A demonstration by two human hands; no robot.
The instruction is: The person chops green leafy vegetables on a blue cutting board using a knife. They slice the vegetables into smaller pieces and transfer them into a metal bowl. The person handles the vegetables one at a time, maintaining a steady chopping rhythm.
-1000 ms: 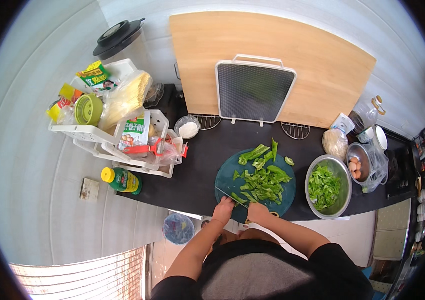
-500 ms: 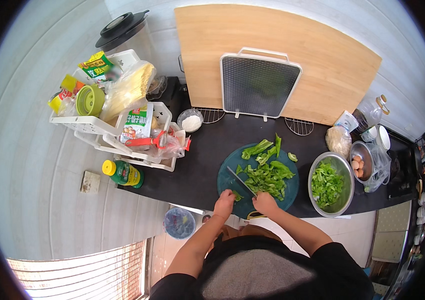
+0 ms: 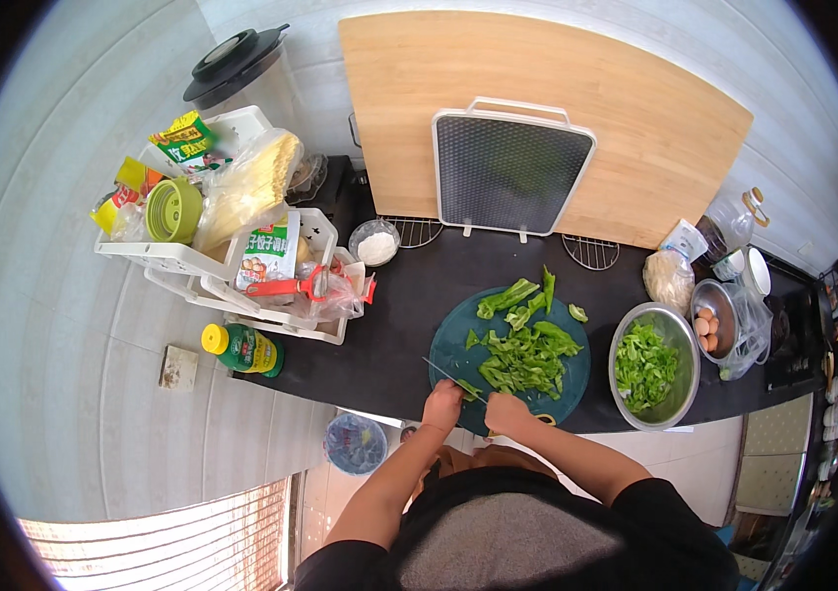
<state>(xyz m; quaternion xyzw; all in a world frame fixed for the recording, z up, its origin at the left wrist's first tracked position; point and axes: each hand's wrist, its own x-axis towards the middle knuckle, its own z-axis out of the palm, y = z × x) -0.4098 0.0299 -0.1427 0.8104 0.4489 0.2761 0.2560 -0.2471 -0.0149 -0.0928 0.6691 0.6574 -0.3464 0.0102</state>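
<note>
A round dark-green cutting board (image 3: 453, 340) lies at the counter's front edge, with cut green pepper pieces (image 3: 527, 357) heaped on its middle and right. My right hand (image 3: 509, 414) grips a knife (image 3: 446, 374), its blade pointing to the upper left across the board's near left part. On the other side of the blade, my left hand (image 3: 443, 406) is closed on a small green pepper piece (image 3: 469, 389) that shows at its fingertips. Longer pepper pieces (image 3: 507, 298) lie toward the board's far edge.
Right of the board stands a steel bowl (image 3: 692, 389) of chopped greens. Beyond it is a smaller bowl (image 3: 719, 291) with several eggs. Stacked white baskets (image 3: 167, 258), a green bottle (image 3: 249, 351) and a bowl of white powder (image 3: 375, 243) stand left. A lined bin (image 3: 355, 443) sits below.
The knife has swung down and left, its tip now lower near the board's left edge. My right hand has shifted slightly left and nearer me; my left hand has barely moved.
</note>
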